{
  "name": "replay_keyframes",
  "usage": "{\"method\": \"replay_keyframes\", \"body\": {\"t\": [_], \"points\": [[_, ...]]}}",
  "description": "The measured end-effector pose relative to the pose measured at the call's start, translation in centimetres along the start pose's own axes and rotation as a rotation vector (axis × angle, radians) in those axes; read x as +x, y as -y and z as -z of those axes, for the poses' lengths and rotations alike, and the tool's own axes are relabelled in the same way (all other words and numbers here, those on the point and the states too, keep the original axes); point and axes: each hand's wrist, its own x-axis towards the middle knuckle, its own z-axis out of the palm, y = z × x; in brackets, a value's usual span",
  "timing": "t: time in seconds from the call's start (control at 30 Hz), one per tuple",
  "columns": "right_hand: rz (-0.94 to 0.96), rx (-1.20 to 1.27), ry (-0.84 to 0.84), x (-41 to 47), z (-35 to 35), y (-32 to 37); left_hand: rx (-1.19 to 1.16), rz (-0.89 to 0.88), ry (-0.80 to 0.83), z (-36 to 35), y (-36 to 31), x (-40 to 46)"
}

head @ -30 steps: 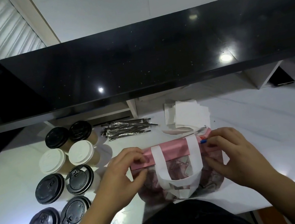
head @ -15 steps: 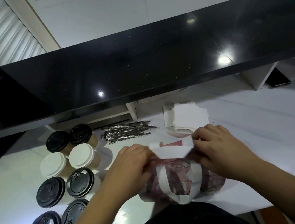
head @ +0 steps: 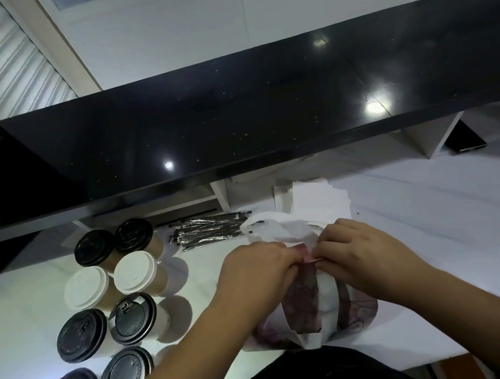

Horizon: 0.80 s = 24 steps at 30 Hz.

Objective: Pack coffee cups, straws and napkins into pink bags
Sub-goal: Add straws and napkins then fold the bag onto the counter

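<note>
A pink patterned bag [head: 303, 310] with white handle straps stands at the near edge of the white counter. My left hand [head: 257, 275] and my right hand [head: 358, 250] meet at its top and pinch the pink rim together; the white handles stick up behind my fingers. Several lidded coffee cups [head: 127, 297], black and white lids, stand in two columns to the left. A bundle of wrapped straws [head: 209, 231] lies behind the bag, with a stack of white napkins [head: 317, 200] to its right. The bag's inside is hidden.
A black raised bar top [head: 262, 113] runs across the back and overhangs the white counter [head: 451, 237]. A dark phone-like object [head: 465, 140] sits in a cubby at the far right. My dark clothing fills the bottom middle.
My hands moved from the bag's outer corners to the middle of its top and now pinch it. The white handles went from hanging down the front to standing up behind my hands.
</note>
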Motion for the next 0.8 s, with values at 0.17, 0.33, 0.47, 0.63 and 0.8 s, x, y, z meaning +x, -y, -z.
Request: {"method": "replay_keyframes", "body": {"t": [0.17,0.33,0.47,0.63,0.8], "points": [[0.025,-0.033,-0.051,-1.8,0.9,-1.7,-0.049,-0.023,-0.027,-0.2,0.7,-0.5],[-0.009,-0.022,0.052,-1.6,1.5,-2.0,-0.102,-0.035,-0.039,-0.3,1.1,-0.5],[-0.040,0.017,0.051,-1.5,2.0,-2.2,-0.103,-0.019,-0.062,-0.2,2.7,-1.5],[-0.039,0.007,0.070,-2.0,2.1,-2.8,-0.227,0.087,-0.022,0.3,5.9,-4.1],[-0.102,0.060,0.118,-2.5,2.6,-3.0,-0.390,0.303,-0.030,0.0,9.0,-6.2]]}}
